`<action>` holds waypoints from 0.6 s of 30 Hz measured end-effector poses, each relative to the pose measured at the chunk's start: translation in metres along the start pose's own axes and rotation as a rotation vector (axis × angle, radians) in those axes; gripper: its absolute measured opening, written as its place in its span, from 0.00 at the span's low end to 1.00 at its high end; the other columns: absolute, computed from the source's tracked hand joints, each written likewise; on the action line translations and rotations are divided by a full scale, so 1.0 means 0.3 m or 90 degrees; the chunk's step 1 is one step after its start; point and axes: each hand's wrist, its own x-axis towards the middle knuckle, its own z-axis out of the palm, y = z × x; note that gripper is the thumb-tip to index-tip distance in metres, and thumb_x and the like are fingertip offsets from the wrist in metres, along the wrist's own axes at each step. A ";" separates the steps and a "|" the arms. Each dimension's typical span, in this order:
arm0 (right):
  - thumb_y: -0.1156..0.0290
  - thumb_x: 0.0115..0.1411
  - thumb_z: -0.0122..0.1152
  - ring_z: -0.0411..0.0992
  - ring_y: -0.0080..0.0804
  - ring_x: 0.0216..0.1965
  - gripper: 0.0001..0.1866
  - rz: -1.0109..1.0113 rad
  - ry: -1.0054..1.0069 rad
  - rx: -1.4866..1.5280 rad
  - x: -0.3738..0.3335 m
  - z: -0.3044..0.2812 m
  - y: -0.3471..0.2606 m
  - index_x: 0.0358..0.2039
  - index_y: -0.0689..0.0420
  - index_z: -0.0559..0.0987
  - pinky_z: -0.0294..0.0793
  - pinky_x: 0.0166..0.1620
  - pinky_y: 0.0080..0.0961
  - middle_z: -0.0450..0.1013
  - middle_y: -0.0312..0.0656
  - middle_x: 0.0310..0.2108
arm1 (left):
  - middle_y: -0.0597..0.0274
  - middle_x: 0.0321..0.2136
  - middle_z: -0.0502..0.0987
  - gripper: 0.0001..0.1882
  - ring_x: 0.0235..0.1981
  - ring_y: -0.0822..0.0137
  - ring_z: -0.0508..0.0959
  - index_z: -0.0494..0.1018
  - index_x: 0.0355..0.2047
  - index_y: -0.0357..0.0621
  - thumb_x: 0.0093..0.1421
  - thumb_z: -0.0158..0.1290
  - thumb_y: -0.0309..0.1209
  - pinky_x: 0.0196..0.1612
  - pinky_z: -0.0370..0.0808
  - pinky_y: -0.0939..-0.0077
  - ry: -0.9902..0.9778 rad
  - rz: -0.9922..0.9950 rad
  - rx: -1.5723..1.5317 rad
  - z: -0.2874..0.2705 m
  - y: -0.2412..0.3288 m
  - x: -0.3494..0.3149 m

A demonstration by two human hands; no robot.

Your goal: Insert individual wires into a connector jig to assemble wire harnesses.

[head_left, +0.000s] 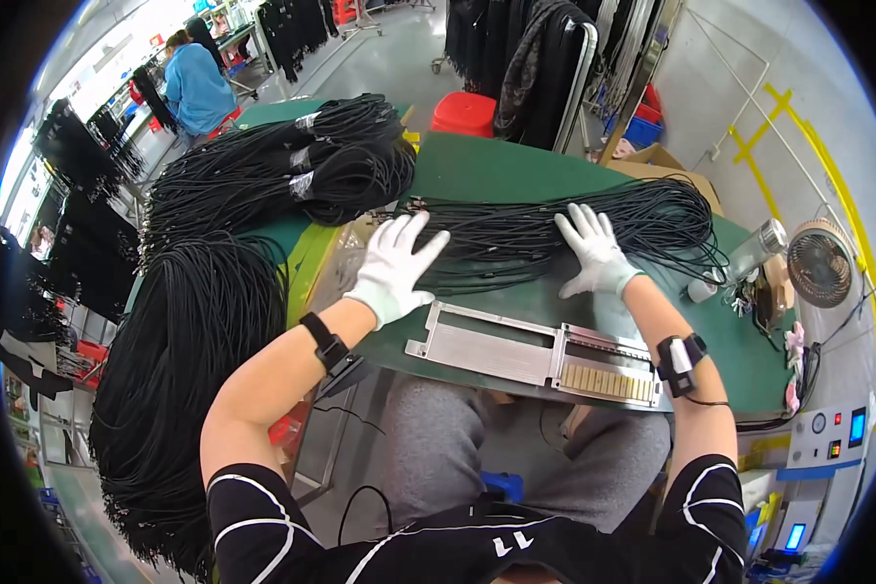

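Green surface (477, 170) carries a loose sheaf of thin black cords (594, 229) under both gloved hands, left (396, 268) and right (594, 255), open and pressing flat; cords look light, limp, tangle-prone, best gathered mid-bundle

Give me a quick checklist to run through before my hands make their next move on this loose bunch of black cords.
1. Left hand gloved, fingers spread at the left end of the cord bunch: ok.
2. Right hand flat on the bunch: ok.
3. Bunch fully on the green table: ok.
4. Metal fixture unobstructed in front of the hands: ok.
5. Cord ends aligned: cannot tell.
6. Strands untangled at the right loop: not ok, several stray.
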 end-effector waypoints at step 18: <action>0.45 0.29 0.80 0.52 0.55 0.71 0.64 -0.007 -0.047 0.057 0.097 0.021 0.034 0.69 0.50 0.62 0.45 0.72 0.58 0.59 0.53 0.68 | 0.51 0.62 0.66 0.36 0.66 0.43 0.59 0.73 0.60 0.67 0.48 0.66 0.47 0.72 0.46 0.40 0.167 -0.074 0.287 -0.134 -0.497 0.189</action>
